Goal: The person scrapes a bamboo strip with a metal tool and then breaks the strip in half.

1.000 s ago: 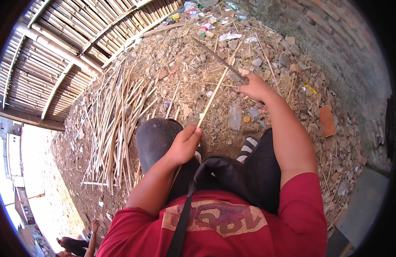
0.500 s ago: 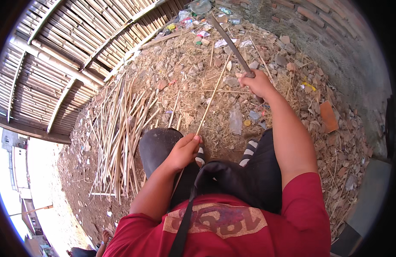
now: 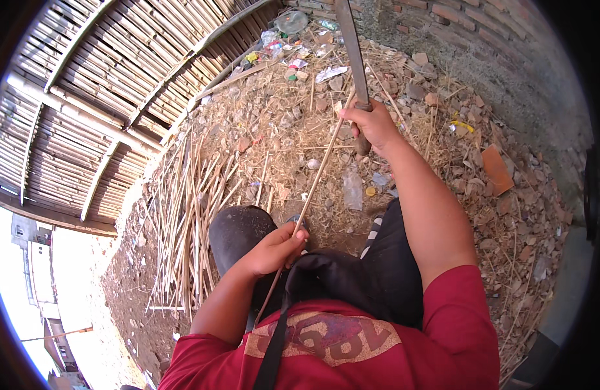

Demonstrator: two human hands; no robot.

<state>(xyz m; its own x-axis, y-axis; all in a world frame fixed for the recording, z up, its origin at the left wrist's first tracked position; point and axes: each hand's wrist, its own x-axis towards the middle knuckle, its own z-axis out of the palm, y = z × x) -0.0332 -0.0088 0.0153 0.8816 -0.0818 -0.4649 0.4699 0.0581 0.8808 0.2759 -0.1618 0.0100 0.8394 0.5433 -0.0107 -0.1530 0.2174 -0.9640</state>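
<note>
A pile of bamboo sticks (image 3: 189,221) crowded the ground on the left, backed by a bamboo fence (image 3: 98,97). A brick wall (image 3: 508,58) closed the far right. Between them lay open, rubble-strewn ground (image 3: 293,130).

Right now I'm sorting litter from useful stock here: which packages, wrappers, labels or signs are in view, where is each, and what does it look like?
Plastic bottle: clear, crushed, lying on the dirt between the legs and the right hand.
Wrappers: small crumpled scraps, white, pink and green, in the rubble at the top by the bamboo fence.
Yellow scrap: thin, crumpled, right of the right hand.
Shirt print: faded yellowish patch on the red shirt.
No signs or screens.
</note>
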